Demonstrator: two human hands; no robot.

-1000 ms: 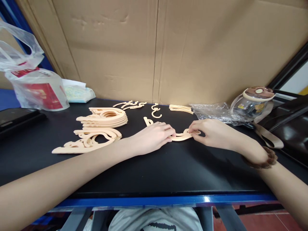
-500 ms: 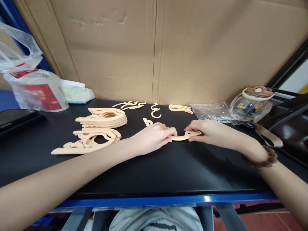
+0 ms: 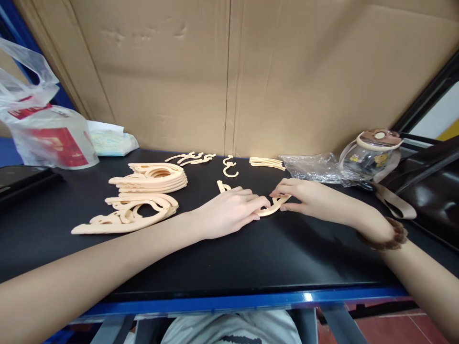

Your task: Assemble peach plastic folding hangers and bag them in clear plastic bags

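Head view: a smooth, curved beige piece (image 3: 267, 211) is held on or just above the black table (image 3: 215, 267) (which, cannot be told), its right end pinched in the narrow grip of the right hand (image 3: 304, 195), its left part clasped by the left hand (image 3: 233, 212), fingers bent. Looped beige pieces (image 3: 147, 181) are stacked leftward; crinkled clear film (image 3: 310, 167) is spread behind, before upright creased cardboard (image 3: 161, 91).

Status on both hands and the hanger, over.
Left hand gripping cream hanger, its middle covered. Right hand pinching its right end. Loose hooks behind, apart; nothing visible in the way.
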